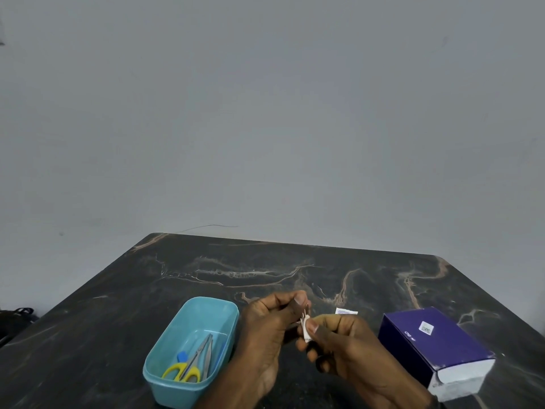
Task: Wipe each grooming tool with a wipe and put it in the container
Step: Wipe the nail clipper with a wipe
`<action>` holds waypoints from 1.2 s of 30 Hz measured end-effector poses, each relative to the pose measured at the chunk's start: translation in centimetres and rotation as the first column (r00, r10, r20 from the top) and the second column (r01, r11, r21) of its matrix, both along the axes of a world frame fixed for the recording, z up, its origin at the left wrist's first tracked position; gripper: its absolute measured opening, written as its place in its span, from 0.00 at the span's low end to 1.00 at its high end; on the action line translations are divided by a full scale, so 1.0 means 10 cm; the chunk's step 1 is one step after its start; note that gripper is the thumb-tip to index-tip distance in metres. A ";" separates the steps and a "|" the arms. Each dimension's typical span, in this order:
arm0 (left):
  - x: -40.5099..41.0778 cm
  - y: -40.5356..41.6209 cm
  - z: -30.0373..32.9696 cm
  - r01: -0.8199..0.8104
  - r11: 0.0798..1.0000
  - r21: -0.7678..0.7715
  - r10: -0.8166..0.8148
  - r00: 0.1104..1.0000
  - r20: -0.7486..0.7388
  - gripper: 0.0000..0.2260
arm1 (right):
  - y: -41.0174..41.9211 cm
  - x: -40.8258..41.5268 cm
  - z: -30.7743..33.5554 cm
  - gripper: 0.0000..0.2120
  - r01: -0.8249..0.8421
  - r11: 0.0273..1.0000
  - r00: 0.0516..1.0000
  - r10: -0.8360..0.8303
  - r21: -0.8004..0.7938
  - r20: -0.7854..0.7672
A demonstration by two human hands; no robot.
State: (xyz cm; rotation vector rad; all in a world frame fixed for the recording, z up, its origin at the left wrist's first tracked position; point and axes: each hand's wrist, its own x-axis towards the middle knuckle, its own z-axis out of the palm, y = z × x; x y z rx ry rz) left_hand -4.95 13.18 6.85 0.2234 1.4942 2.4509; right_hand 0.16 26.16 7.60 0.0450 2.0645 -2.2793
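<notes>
1. The table [295, 270], dark with pale veining, carries everything in view and stands against a plain grey wall [265, 98].
2. A purple box [433, 340], probably the wipe supply, lies on the table to the right of the hands, with a torn sachet [347, 312] just behind the right hand.
3. The blue container [165, 376] sits to the left of the hands. It already holds yellow-handled scissors [188, 370], a slim metal tool [208, 355] lying alongside them and some blue pieces too small to name, so those tools seem finished.
4. The left hand [265, 323] is curled around a small metal grooming tool [303, 314], thumb pressed on top; only its thin tip shows, so its kind cannot be told.
5. The right hand [339, 335] pinches a small white wipe [306, 329] against that tip, above the table and just right of the container.
6. Judging by this, the task is well along: this tool is mid-wipe and must yet go into the container. No other loose tool shows on the table, so it may be the last.
</notes>
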 end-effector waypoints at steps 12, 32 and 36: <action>0.01 0.01 0.02 0.030 1.000 0.002 -0.030 1.000 0.000 0.07 | 0.00 -0.01 -0.01 0.13 0.036 0.998 0.999 -0.036 -0.045 -0.007; -0.03 0.01 -0.02 -0.055 0.998 0.000 0.055 0.998 0.016 0.10 | -0.02 0.00 -0.02 0.11 -0.059 0.998 0.998 0.059 0.024 0.023; -0.02 0.01 -0.01 -0.024 0.999 -0.025 0.024 1.000 0.010 0.09 | -0.01 -0.01 -0.02 0.12 -0.024 0.999 1.000 0.024 0.021 0.013</action>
